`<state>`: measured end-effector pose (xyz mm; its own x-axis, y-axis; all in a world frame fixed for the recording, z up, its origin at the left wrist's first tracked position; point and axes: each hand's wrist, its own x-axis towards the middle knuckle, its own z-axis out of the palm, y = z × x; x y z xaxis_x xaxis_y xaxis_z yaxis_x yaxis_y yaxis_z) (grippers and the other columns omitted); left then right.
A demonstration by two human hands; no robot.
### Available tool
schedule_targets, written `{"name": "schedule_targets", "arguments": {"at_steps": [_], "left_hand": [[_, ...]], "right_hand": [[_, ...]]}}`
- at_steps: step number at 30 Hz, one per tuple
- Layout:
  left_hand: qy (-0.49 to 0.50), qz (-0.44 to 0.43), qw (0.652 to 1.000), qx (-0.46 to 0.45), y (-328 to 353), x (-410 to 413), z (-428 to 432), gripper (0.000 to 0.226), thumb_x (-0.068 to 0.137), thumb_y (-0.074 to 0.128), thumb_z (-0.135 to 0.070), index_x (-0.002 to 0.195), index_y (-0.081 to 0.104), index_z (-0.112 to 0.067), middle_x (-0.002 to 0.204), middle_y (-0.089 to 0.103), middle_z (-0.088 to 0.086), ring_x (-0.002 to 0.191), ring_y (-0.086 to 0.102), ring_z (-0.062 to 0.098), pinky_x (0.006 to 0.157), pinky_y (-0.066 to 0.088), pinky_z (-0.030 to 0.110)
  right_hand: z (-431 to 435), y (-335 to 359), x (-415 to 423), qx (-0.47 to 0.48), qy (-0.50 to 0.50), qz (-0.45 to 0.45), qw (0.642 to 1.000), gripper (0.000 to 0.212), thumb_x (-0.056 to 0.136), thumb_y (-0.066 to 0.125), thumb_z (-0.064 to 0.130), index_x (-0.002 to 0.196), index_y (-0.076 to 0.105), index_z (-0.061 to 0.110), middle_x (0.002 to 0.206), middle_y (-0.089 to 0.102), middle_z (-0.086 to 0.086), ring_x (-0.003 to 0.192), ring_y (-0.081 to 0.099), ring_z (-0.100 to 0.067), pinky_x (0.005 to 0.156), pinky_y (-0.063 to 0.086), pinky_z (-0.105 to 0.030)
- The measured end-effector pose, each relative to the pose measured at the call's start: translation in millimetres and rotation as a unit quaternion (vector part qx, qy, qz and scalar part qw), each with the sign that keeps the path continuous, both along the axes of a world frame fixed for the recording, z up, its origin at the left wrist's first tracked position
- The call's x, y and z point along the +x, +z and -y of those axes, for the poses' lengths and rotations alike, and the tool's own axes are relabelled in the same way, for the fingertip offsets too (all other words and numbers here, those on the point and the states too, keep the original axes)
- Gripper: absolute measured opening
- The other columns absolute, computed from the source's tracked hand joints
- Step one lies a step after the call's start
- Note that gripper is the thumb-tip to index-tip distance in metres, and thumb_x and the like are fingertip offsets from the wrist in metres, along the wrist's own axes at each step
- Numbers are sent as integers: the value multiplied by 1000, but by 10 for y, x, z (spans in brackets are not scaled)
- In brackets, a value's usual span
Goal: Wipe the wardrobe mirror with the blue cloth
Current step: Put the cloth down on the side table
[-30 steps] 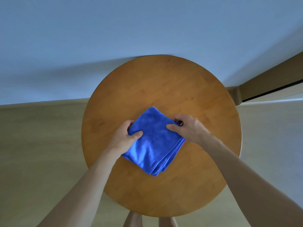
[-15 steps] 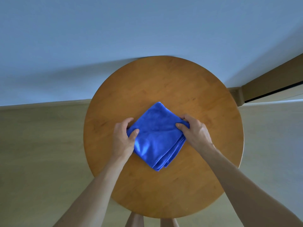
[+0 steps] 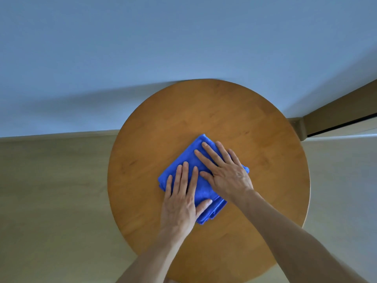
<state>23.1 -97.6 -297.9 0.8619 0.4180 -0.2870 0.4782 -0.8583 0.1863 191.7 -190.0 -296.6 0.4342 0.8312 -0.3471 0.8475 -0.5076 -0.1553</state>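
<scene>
On round table [image 3: 206, 111], blue cloth [image 3: 184, 158] under flat hands [image 3: 179, 203] [image 3: 227, 177]

- Round brown wooden tabletop [image 3: 204, 111]: bare wood across its far half and along its left and right margins.
- Folded blue cloth [image 3: 189, 158]: low obstacle at the tabletop's centre.
- Left hand [image 3: 180, 201], right hand [image 3: 226, 172]: flat on the cloth; forearms cross the tabletop's near edge.
- Pale blue wall [image 3: 183, 37]: just behind the tabletop's far rim.
- Beige floor [image 3: 51, 201]: open left and right of the tabletop.

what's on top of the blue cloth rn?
Left hand and right hand, both flat, on the folded blue cloth. They hide most of its middle; edges show.
</scene>
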Motion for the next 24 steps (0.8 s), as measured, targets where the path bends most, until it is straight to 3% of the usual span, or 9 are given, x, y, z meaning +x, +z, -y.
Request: {"name": "schedule_targets", "arguments": {"at_steps": [4, 8, 12, 16, 20, 22, 24], "left_hand": [[-66, -17, 997, 19, 27, -56, -196, 103, 86, 43, -82, 162, 20, -17, 170, 14, 13, 157, 14, 25, 123, 29, 53], [-33, -20, 999, 36, 118, -125, -205, 99, 90, 40, -78, 163, 18, -14, 170, 11, 17, 157, 13, 29, 124, 23, 56], [-50, -9, 998, 30, 48, -265, -8, 82, 96, 42, -67, 162, 21, -22, 168, 14, 20, 156, 17, 33, 118, 35, 58], [-49, -23, 998, 28, 15, -245, -3, 96, 85, 50, -78, 161, 24, -26, 166, 20, 25, 154, 23, 38, 117, 35, 60], [-40, -26, 999, 14, 141, -206, 20, 92, 86, 38, -84, 161, 26, -30, 165, 22, 23, 153, 24, 37, 119, 30, 59], [-20, -24, 999, -19, 231, -211, 53, 79, 94, 29, -76, 160, 28, -31, 166, 23, 19, 153, 24, 35, 119, 32, 58], [-4, -23, 998, -50, 307, -250, 89, 69, 100, 24, -65, 162, 15, -34, 169, 11, 14, 156, 12, 32, 122, 28, 55]], "right_hand": [[-4, 9, -22, -5, -29, -1, 1000, 67, 103, 9, 60, 159, -15, 31, 163, -23, 19, 155, -15, -17, 127, 10, -42], [11, 109, -105, -20, -59, 17, 998, 70, 103, 5, 56, 162, 1, 18, 170, -5, 2, 157, 0, -22, 126, 18, -44], [47, 38, -110, -17, -71, 6, 997, 76, 102, 5, 61, 160, -11, 14, 168, -14, -2, 156, -6, -18, 127, 11, -40], [-26, -5, -93, -23, -120, -3, 992, 88, 96, 3, 70, 156, -22, 11, 167, -21, -5, 155, -13, -18, 128, 2, -35], [-29, 104, -185, -46, -132, 6, 990, 89, 97, 6, 68, 156, -21, 6, 166, -22, -11, 155, -13, -24, 128, -1, -38], [47, 185, -241, -48, -161, -5, 986, 87, 101, 16, 64, 157, -18, 6, 167, -19, -12, 156, -10, -26, 128, 2, -39], [191, 272, -320, -62, -171, -17, 983, 84, 104, 26, 58, 158, -18, 10, 167, -18, -13, 157, -6, -27, 128, 5, -39]]}}
